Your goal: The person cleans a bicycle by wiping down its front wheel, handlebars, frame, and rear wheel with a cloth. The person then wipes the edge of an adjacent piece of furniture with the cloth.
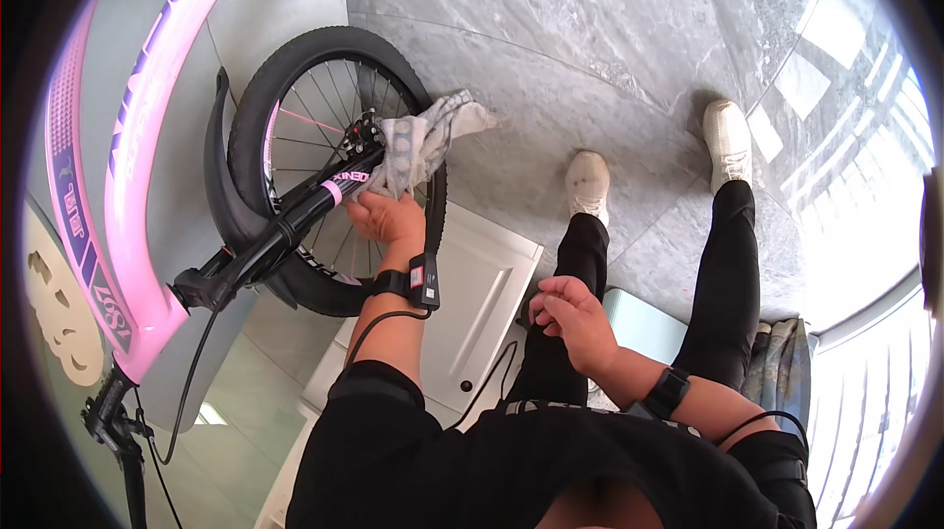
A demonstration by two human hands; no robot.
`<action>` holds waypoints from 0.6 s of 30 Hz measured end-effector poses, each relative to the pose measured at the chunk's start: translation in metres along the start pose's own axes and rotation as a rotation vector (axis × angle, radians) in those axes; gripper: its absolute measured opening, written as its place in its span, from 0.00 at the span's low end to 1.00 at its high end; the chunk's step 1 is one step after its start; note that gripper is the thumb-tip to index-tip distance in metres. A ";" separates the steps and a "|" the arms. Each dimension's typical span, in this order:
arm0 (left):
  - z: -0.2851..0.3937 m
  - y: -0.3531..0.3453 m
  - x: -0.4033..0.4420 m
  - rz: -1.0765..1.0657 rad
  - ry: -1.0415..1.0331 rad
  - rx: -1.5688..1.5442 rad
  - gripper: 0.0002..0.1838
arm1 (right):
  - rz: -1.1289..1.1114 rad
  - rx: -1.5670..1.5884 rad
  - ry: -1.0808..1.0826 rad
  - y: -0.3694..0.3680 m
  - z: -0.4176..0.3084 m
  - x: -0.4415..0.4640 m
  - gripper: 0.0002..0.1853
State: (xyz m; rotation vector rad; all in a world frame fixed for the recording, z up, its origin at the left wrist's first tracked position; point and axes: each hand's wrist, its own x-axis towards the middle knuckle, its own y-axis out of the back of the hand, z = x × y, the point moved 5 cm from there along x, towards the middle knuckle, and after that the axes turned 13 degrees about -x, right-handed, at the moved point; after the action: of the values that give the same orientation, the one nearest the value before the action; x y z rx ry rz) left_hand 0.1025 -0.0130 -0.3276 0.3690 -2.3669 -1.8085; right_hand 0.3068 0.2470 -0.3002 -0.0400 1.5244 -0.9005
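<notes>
My left hand (390,220) is closed on a grey-and-white patterned cloth (418,147) and presses it against the black front fork (313,205) of a bicycle. The cloth drapes over the fork's lower end, close to the wheel hub, and part of it hangs past the tyre. Spokes and a black knobby tyre (324,45) surround that spot. In front of my body, apart from the bicycle, my right hand (575,323) has its fingers curled in with the thumb against them. Nothing shows in it.
The pink bicycle frame (147,116) runs along the left, with a black mudguard (231,200) beside the wheel. A white cabinet door (477,278) is under my left arm. A pale green box (644,323) sits behind my legs. The floor is grey marbled tile (551,47).
</notes>
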 end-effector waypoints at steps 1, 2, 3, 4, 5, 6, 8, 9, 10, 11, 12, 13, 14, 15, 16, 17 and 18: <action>0.006 0.005 -0.003 -0.114 -0.100 0.104 0.18 | -0.002 -0.001 -0.002 0.000 0.001 0.000 0.13; 0.010 0.014 -0.009 -0.224 -0.202 0.208 0.16 | -0.006 -0.001 0.000 0.000 0.002 0.000 0.13; 0.010 0.021 -0.015 -0.333 -0.304 0.312 0.13 | -0.010 0.001 0.004 0.000 0.001 0.001 0.13; 0.003 0.020 -0.022 -0.423 -0.390 0.339 0.11 | -0.018 0.000 0.018 -0.001 0.000 -0.001 0.13; -0.009 0.017 -0.029 -0.517 -0.477 0.366 0.09 | -0.025 0.000 0.030 -0.002 -0.001 -0.003 0.13; -0.018 0.011 -0.036 -0.608 -0.564 0.390 0.09 | -0.030 -0.001 0.045 -0.001 -0.003 -0.004 0.13; -0.011 0.007 -0.039 -0.619 -0.703 0.409 0.10 | -0.038 0.008 0.037 -0.001 -0.004 -0.005 0.14; -0.006 0.003 -0.034 -0.558 -0.765 0.394 0.11 | -0.040 0.013 0.025 0.000 -0.002 -0.005 0.15; -0.001 -0.001 -0.028 -0.503 -0.826 0.378 0.11 | -0.034 0.016 0.027 0.002 -0.001 -0.005 0.15; 0.012 0.002 -0.015 -0.490 -0.863 0.397 0.13 | -0.030 0.017 0.026 0.003 0.001 -0.005 0.14; 0.002 -0.012 -0.007 -0.513 -0.932 0.514 0.13 | -0.028 0.016 0.026 0.003 0.004 -0.006 0.14; -0.012 -0.029 0.002 -0.528 -1.000 0.627 0.13 | -0.030 0.018 0.010 0.002 0.006 -0.007 0.14; -0.014 -0.039 0.008 -0.531 -1.070 0.738 0.14 | -0.030 0.019 0.004 0.003 0.005 -0.006 0.14; -0.016 -0.043 0.008 -0.491 -1.130 0.763 0.15 | -0.027 0.021 -0.003 0.004 0.004 -0.004 0.14; -0.010 -0.044 0.006 -0.542 -1.091 0.748 0.14 | -0.013 0.017 0.005 0.007 0.004 -0.004 0.14; -0.006 -0.043 0.001 -0.601 -1.050 0.740 0.14 | -0.005 0.017 0.005 0.007 0.005 -0.004 0.14; -0.002 -0.041 -0.002 -0.651 -1.005 0.735 0.14 | -0.001 0.015 0.010 0.006 0.005 -0.004 0.14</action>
State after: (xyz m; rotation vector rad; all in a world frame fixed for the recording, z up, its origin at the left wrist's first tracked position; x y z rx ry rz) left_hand 0.1090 -0.0248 -0.3664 0.3767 -4.0220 -1.3614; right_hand 0.3151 0.2507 -0.2995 -0.0251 1.5274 -0.9138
